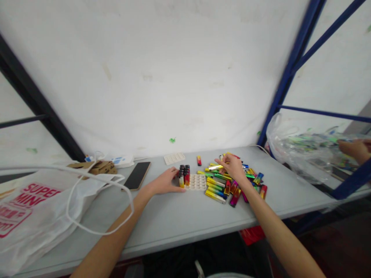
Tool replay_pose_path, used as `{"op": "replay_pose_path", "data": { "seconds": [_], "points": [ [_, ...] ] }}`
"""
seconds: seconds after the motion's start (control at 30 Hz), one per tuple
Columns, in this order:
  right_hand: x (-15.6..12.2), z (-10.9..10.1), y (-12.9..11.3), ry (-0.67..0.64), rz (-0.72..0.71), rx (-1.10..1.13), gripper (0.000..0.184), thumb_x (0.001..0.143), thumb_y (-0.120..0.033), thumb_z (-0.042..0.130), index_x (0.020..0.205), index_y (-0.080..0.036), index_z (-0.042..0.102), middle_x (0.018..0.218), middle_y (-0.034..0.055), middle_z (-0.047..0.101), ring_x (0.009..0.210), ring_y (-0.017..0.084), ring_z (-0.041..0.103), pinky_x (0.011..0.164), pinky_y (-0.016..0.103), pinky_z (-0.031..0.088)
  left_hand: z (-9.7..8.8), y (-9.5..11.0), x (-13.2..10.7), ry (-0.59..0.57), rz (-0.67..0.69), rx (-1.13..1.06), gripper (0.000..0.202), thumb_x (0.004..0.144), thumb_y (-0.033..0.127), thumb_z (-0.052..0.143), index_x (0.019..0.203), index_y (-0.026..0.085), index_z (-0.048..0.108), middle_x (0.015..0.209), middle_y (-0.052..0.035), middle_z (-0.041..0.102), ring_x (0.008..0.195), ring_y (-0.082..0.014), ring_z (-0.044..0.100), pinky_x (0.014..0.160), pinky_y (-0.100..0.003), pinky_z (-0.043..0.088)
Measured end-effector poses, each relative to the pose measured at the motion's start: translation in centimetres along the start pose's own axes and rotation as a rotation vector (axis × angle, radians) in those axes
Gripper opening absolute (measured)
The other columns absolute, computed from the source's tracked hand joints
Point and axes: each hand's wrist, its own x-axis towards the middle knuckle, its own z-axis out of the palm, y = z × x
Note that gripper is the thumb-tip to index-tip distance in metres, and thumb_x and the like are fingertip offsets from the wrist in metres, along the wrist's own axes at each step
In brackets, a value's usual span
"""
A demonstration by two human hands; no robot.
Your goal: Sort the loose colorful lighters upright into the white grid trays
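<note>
A white tray with round holes (198, 182) lies on the table, and several upright lighters (184, 175) with black tops fill its left end. My left hand (166, 181) is closed around that end, thumb in front and fingers behind. To the right spreads a heap of shiny lighters (217, 189) in yellow, green, red, blue and purple. Over the heap's back left part, my right hand (232, 166) pinches a yellow and silver lighter (215, 167), which lies roughly level. A single red and yellow lighter (199, 160) rests behind the tray.
Another white tray (174, 158) lies near the wall. Left of my left hand are a phone (137, 175), a white plastic bag (43, 208) and a looping white cable (131, 200). Beyond the blue frame (278, 92), another person's hand (355, 150) is near a clear plastic bag (307, 148).
</note>
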Motion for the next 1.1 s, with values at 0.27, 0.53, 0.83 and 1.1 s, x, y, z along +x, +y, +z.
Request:
{"op": "replay_pose_path", "data": {
  "seconds": [0.27, 0.53, 0.83, 1.1],
  "points": [
    [-0.5, 1.1, -1.0, -0.105, 0.148, 0.666, 0.047, 0.070, -0.056, 0.087, 0.096, -0.022, 0.068, 0.105, 0.0064, 0.075, 0.098, 0.024, 0.074, 0.091, 0.041, 0.062, -0.4, 0.6, -0.1, 0.003, -0.013, -0.003, 0.069, 0.067, 0.072, 0.082, 0.108, 0.019, 0.065, 0.111, -0.0108, 0.065, 0.098, -0.0318, 0.064, 0.088, -0.042, 0.055],
    [-1.9, 3.9, -3.8, -0.409, 0.255, 0.821, 0.035, 0.082, -0.040, 0.078, 0.111, -0.020, 0.072, 0.107, 0.0084, 0.074, 0.079, 0.015, 0.064, 0.070, 0.027, 0.054, -0.3, 0.7, -0.2, 0.005, 0.011, -0.024, 0.066, 0.068, 0.066, 0.084, 0.111, 0.019, 0.066, 0.112, -0.0093, 0.066, 0.100, -0.0314, 0.063, 0.092, -0.042, 0.054],
    [-3.3, 5.7, -4.7, -0.329, -0.005, 0.343, 0.052, 0.092, -0.073, 0.051, 0.078, -0.023, 0.050, 0.060, -0.0063, 0.037, 0.050, 0.011, 0.028, 0.046, 0.026, 0.024, -0.4, 0.8, -0.3, -0.004, 0.006, -0.021, 0.068, 0.068, 0.064, 0.086, 0.116, 0.019, 0.067, 0.114, -0.0096, 0.066, 0.100, -0.0316, 0.063, 0.093, -0.042, 0.053],
    [-3.9, 6.1, -4.8, -0.018, -0.310, -0.148, 0.044, 0.091, -0.046, 0.051, 0.058, -0.024, 0.031, 0.051, -0.0059, 0.029, 0.051, 0.010, 0.029, 0.052, 0.027, 0.023, -0.4, 0.7, -0.2, -0.029, 0.018, -0.023, 0.068, 0.071, 0.063, 0.085, 0.117, 0.016, 0.068, 0.113, -0.0108, 0.063, 0.106, -0.0331, 0.061, 0.096, -0.042, 0.051]
  ]
}}
